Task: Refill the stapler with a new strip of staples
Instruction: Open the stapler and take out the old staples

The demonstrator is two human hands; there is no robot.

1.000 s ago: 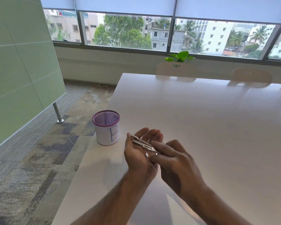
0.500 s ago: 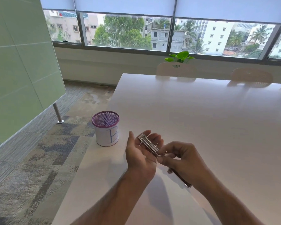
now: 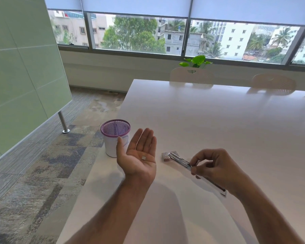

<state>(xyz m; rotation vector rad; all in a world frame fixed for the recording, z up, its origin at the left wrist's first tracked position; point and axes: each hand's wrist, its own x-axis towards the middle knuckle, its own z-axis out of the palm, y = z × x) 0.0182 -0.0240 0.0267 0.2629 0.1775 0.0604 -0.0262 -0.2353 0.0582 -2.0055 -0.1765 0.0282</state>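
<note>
Right hand (image 3: 217, 166): at 4 o'clock of the frame, fingers curled, pinching the stapler at mid-length between thumb and fingertips.
Stapler (image 3: 181, 160): held low over the table (image 3: 218, 120), swung open, metal staple channel pointing toward 10 o'clock, the other arm running back under the wrist toward 5 o'clock; whether its front end touched the tabletop could not be told.
Channel contents: too small and blurred to tell; no full strip seen in it.
Left hand (image 3: 139, 155): at 9 o'clock of the stapler, well apart from it, palm up and spread flat, gripping nothing.
Staples (image 3: 144, 157): only a short silvery bit, lying loose on the left palm near the heel of the hand.
Cup (image 3: 115, 138): white with a purple mesh rim, at 11 o'clock of the left hand, just beyond the thumb, near the table's left edge.
Done, judged: stapler opened and ready for loading.
Left, judged: seating staples in the channel, then closing the stapler.
New full strip: not seen anywhere on the table.
</note>
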